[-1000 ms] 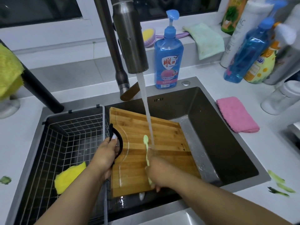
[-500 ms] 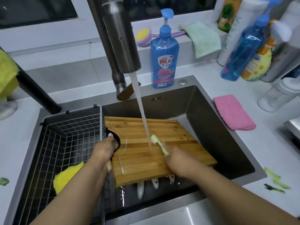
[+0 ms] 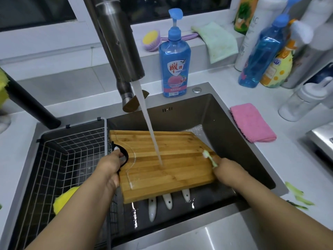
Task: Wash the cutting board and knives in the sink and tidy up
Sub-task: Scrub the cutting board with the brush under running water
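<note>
Wooden cutting board tilted in the sink under running water, your left hand gripping its black handle, your right hand clamped on a green brush at the board's right edge, three white knife handles poking out beneath.

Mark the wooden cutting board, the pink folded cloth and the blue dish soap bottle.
wooden cutting board (image 3: 162, 170): head view, wet top face.
pink folded cloth (image 3: 252, 123): head view, middle.
blue dish soap bottle (image 3: 174, 69): head view, label.
</note>
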`<act>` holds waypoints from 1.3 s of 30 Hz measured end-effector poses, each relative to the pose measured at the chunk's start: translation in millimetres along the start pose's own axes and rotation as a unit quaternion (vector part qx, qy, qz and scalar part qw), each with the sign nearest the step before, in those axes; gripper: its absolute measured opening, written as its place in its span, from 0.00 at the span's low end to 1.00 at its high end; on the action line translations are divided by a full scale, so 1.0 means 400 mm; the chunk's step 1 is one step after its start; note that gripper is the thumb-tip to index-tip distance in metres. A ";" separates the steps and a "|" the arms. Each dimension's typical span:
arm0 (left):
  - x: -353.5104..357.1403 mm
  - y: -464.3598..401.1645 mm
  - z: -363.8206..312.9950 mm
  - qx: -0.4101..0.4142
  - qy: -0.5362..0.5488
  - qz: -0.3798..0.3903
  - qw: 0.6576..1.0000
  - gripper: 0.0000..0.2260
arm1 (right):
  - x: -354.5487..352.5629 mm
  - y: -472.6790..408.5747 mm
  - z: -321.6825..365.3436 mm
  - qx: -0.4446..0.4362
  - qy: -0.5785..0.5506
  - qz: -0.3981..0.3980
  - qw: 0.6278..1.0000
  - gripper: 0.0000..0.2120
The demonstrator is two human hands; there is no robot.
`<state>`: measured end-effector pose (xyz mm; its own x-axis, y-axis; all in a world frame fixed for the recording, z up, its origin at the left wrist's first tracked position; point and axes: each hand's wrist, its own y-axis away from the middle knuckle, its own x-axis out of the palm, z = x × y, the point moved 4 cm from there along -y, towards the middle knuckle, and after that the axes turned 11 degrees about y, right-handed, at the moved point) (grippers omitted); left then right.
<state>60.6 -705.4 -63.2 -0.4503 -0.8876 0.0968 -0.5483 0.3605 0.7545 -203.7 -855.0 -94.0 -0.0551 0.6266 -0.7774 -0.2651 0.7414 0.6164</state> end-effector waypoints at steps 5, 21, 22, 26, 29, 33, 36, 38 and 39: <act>0.000 -0.001 -0.002 -0.006 0.000 -0.013 1.000 0.10 | 0.016 0.068 0.040 -0.058 -0.078 0.029 0.995 0.17; 0.020 0.026 -0.013 -0.023 0.017 -0.013 1.000 0.17 | -0.022 0.136 0.003 -0.027 0.042 0.015 0.999 0.17; 0.021 0.028 -0.015 -0.022 0.020 -0.012 0.999 0.17 | -0.024 0.175 0.036 -0.069 0.014 0.024 0.997 0.20; 0.022 0.033 -0.015 -0.020 0.015 -0.010 1.000 0.16 | -0.023 0.264 0.134 -0.162 -0.059 0.059 0.983 0.24; 0.016 0.029 -0.011 -0.027 0.011 -0.012 1.000 0.17 | -0.037 0.169 0.103 -0.077 -0.010 0.031 0.997 0.19; 0.013 0.022 -0.006 -0.021 -0.010 -0.008 1.000 0.15 | -0.054 0.073 0.062 -0.032 0.057 0.020 0.998 0.16; 0.013 0.021 -0.005 -0.015 -0.020 -0.007 1.000 0.15 | -0.037 0.106 0.136 -0.104 -0.027 0.057 0.993 0.21; 0.014 0.026 -0.004 -0.018 -0.013 -0.009 1.000 0.15 | -0.032 0.126 0.211 -0.161 -0.043 0.071 0.983 0.23; 0.014 0.028 -0.004 -0.018 -0.009 -0.010 1.000 0.15 | -0.031 0.116 0.241 -0.177 -0.031 0.064 0.982 0.23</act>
<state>53.4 -706.7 -53.3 -0.4523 -0.8891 0.0695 -0.5324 0.3317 0.7788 -122.4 -805.3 -43.7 -0.0528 0.7305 -0.6808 -0.5793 0.5330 0.6168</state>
